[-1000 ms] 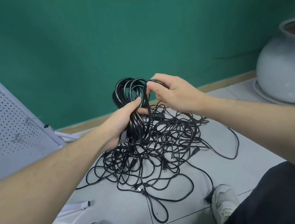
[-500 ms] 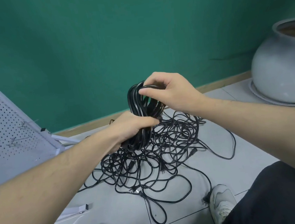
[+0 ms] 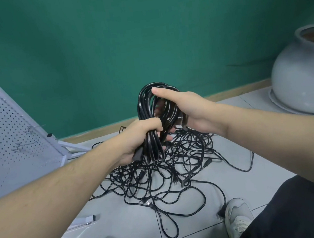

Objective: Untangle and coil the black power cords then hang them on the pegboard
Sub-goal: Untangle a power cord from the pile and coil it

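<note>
Since a second ago the right hand (image 3: 185, 108) has shifted from pinching the top of the coil (image 3: 158, 118) to lying along its right side, thumb laid over the upper loops and fingers reaching behind and under the strands, curled round them; the coil itself now stands taller and more gathered than before. The left hand (image 3: 142, 138) still grips the coil low down in a closed fist, fingers wrapped round the bunched strands, with a plug end poking out below the wrist. The coil is held upright in the air between both hands, its top loop rising above them against the green wall (image 3: 142, 32). Directly beneath it, the rest of the cords (image 3: 164, 171) lie in a loose black tangle on the tiled floor (image 3: 184, 233), with several plugs showing among the loops and one long strand trailing off to the right. Near the bottom edge are two grey shoes (image 3: 238, 219) and dark trouser legs. To the left the white pegboard (image 3: 2, 124) leans at a slant on its frame, with a few wire hooks on it and no cord hung there. At the far right stands a large pale pot (image 3: 302, 82) on the floor by the wall.
</note>
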A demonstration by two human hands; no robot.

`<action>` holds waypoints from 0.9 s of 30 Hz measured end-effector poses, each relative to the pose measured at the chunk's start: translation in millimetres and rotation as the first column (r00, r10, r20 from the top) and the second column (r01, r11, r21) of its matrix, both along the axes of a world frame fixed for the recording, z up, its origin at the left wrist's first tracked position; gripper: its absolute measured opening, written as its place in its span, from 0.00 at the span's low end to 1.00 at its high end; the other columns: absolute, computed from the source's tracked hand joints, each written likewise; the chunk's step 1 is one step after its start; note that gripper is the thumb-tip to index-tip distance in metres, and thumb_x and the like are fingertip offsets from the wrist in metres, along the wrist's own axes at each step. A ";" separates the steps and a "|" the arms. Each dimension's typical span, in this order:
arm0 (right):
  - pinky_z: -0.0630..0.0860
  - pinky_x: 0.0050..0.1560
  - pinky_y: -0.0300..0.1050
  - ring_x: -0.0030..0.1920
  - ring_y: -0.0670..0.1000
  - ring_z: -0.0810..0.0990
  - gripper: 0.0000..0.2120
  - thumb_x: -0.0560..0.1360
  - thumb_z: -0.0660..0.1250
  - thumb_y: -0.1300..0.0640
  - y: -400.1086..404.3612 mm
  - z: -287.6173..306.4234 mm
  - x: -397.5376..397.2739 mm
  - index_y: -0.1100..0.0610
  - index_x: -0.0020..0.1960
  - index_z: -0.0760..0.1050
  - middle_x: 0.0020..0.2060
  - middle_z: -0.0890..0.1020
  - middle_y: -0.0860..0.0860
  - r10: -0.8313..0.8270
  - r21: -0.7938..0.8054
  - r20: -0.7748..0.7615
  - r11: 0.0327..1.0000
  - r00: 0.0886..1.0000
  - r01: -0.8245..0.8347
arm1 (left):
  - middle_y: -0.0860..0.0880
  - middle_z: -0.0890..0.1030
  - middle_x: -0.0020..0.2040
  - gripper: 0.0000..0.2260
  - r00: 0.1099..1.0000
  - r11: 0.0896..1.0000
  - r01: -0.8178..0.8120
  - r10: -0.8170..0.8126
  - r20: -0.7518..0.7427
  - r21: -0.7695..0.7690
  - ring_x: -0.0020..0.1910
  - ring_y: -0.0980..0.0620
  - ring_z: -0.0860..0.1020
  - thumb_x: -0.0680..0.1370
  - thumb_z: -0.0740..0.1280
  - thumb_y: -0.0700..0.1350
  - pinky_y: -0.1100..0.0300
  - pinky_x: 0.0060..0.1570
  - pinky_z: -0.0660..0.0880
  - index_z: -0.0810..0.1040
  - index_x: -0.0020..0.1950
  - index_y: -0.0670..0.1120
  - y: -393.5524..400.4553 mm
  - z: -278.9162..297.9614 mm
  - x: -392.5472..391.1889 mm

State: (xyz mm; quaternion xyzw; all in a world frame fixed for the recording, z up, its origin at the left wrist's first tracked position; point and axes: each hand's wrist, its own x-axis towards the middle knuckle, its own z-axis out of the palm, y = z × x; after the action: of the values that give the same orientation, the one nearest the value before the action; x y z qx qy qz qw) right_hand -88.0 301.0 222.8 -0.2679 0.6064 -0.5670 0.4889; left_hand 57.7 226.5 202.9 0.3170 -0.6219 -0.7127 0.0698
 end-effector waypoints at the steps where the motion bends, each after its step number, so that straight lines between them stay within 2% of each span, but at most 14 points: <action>1: 0.78 0.40 0.49 0.36 0.54 0.82 0.17 0.72 0.76 0.43 -0.4 1.1 2.4 0.57 0.44 0.80 0.39 0.85 0.55 -0.040 -0.043 0.030 0.998 0.999 0.042 | 0.43 0.86 0.45 0.12 1.000 1.000 0.001 0.000 -0.020 0.024 0.47 0.48 0.84 0.67 0.67 0.44 0.48 0.53 0.80 0.84 0.47 0.43 -1.5 2.1 1.3; 3: 0.81 0.48 0.53 0.40 0.56 0.82 0.16 0.72 0.77 0.45 -4.2 0.4 2.6 0.56 0.41 0.77 0.36 0.84 0.53 -0.115 -0.134 0.039 0.984 0.993 0.119 | 0.47 0.81 0.32 0.04 1.000 0.999 -0.008 0.008 0.001 -0.043 0.34 0.49 0.81 0.67 0.69 0.45 0.49 0.47 0.79 0.82 0.36 0.47 -4.2 9.2 2.1; 4: 0.82 0.52 0.55 0.42 0.56 0.83 0.16 0.72 0.77 0.45 -5.5 0.1 2.4 0.56 0.40 0.76 0.34 0.83 0.53 -0.142 -0.156 0.004 0.978 0.990 0.141 | 0.49 0.78 0.30 0.07 0.998 0.991 -0.034 0.039 0.039 -0.127 0.30 0.49 0.77 0.68 0.71 0.47 0.53 0.40 0.76 0.80 0.31 0.48 -7.9 10.3 3.2; 6: 0.83 0.52 0.54 0.41 0.55 0.84 0.17 0.72 0.77 0.44 -5.6 0.7 3.0 0.56 0.38 0.75 0.31 0.81 0.52 -0.167 -0.183 -0.082 0.972 0.982 0.150 | 0.49 0.79 0.30 0.10 0.989 0.953 -0.100 0.126 0.074 -0.287 0.27 0.50 0.76 0.73 0.73 0.48 0.61 0.30 0.71 0.80 0.32 0.48 -14.2 9.7 4.7; 7: 0.83 0.50 0.53 0.39 0.54 0.84 0.18 0.73 0.76 0.45 -4.5 2.6 3.8 0.56 0.38 0.74 0.30 0.80 0.52 -0.171 -0.198 -0.099 0.969 0.980 0.149 | 0.49 0.81 0.31 0.09 0.986 0.940 -0.139 0.161 0.046 -0.310 0.28 0.51 0.78 0.75 0.73 0.46 0.62 0.29 0.73 0.81 0.35 0.47 -15.2 10.3 4.3; 11: 0.81 0.42 0.49 0.29 0.52 0.77 0.21 0.76 0.73 0.47 -0.6 12.4 4.6 0.55 0.33 0.68 0.24 0.71 0.50 -0.157 -0.208 -0.052 0.968 0.986 0.143 | 0.45 0.88 0.45 0.07 0.982 0.934 -0.178 0.187 -0.002 -0.310 0.43 0.46 0.86 0.78 0.72 0.43 0.55 0.45 0.83 0.85 0.47 0.40 -18.7 15.8 4.4; 13: 0.78 0.39 0.49 0.25 0.50 0.71 0.21 0.77 0.72 0.47 1.8 15.5 7.4 0.53 0.33 0.66 0.22 0.66 0.48 -0.105 -0.197 -0.001 0.975 0.994 0.103 | 0.45 0.88 0.43 0.06 0.989 0.929 -0.132 0.148 0.021 -0.347 0.42 0.48 0.85 0.80 0.70 0.43 0.58 0.40 0.81 0.82 0.49 0.41 -23.3 17.5 7.5; 16: 0.70 0.29 0.41 0.22 0.47 0.62 0.21 0.79 0.69 0.46 8.8 25.7 12.0 0.51 0.34 0.63 0.21 0.61 0.45 -0.014 -0.222 0.190 0.973 0.982 0.057 | 0.47 0.85 0.37 0.05 0.992 0.953 -0.103 0.077 -0.098 -0.285 0.37 0.50 0.84 0.81 0.68 0.42 0.60 0.33 0.80 0.78 0.53 0.40 -21.7 23.0 11.5; 19: 0.63 0.24 0.36 0.21 0.44 0.58 0.22 0.79 0.67 0.45 14.3 35.6 13.8 0.50 0.33 0.62 0.21 0.59 0.44 0.014 -0.258 0.307 0.964 0.952 0.069 | 0.49 0.77 0.31 0.05 0.978 0.992 -0.093 0.075 -0.194 -0.087 0.32 0.51 0.79 0.82 0.66 0.41 0.61 0.30 0.78 0.77 0.54 0.40 -15.2 25.0 14.0; 21: 0.60 0.23 0.35 0.21 0.43 0.57 0.22 0.79 0.67 0.45 15.8 37.2 13.0 0.50 0.33 0.61 0.21 0.59 0.44 0.002 -0.266 0.336 0.960 0.942 0.092 | 0.49 0.74 0.30 0.05 0.981 0.998 -0.067 0.065 -0.181 -0.006 0.30 0.51 0.75 0.79 0.68 0.43 0.62 0.26 0.76 0.78 0.50 0.42 -8.9 24.6 13.1; 22: 0.60 0.23 0.35 0.21 0.43 0.57 0.21 0.79 0.68 0.45 15.9 36.7 12.3 0.50 0.34 0.62 0.21 0.59 0.44 -0.008 -0.266 0.335 0.958 0.942 0.102 | 0.49 0.74 0.29 0.06 0.987 0.998 -0.058 0.053 -0.152 -0.029 0.29 0.51 0.74 0.76 0.72 0.45 0.62 0.25 0.74 0.79 0.46 0.43 -6.4 22.2 12.4; 23: 0.60 0.22 0.35 0.20 0.43 0.57 0.21 0.79 0.68 0.46 15.1 35.8 11.1 0.51 0.34 0.62 0.21 0.59 0.44 -0.018 -0.267 0.329 0.957 0.944 0.111 | 0.49 0.74 0.29 0.09 0.992 0.996 -0.042 0.033 -0.120 -0.074 0.28 0.52 0.74 0.73 0.76 0.47 0.63 0.26 0.73 0.78 0.41 0.45 -4.4 19.8 11.0; 25: 0.59 0.22 0.35 0.20 0.43 0.58 0.21 0.78 0.69 0.46 13.8 34.6 9.2 0.51 0.34 0.63 0.21 0.60 0.44 -0.031 -0.266 0.323 0.956 0.946 0.122 | 0.48 0.74 0.31 0.12 0.995 0.993 0.015 -0.027 -0.094 -0.119 0.29 0.50 0.73 0.67 0.81 0.47 0.60 0.36 0.71 0.78 0.32 0.50 -0.7 15.3 9.1; 27: 0.59 0.21 0.35 0.20 0.43 0.58 0.22 0.79 0.68 0.45 13.7 34.7 8.6 0.51 0.33 0.63 0.22 0.60 0.44 -0.028 -0.271 0.341 0.954 0.940 0.127 | 0.41 0.74 0.38 0.11 0.984 0.992 0.094 -0.105 -0.144 -0.083 0.37 0.45 0.74 0.67 0.77 0.44 0.52 0.45 0.72 0.77 0.28 0.51 5.6 15.0 9.5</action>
State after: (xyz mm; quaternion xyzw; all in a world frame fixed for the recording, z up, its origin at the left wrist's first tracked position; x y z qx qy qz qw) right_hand -79.4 314.7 257.5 -0.2124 0.4359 -0.7055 0.5169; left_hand 67.2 232.1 217.9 0.2288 -0.6566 -0.7127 0.0923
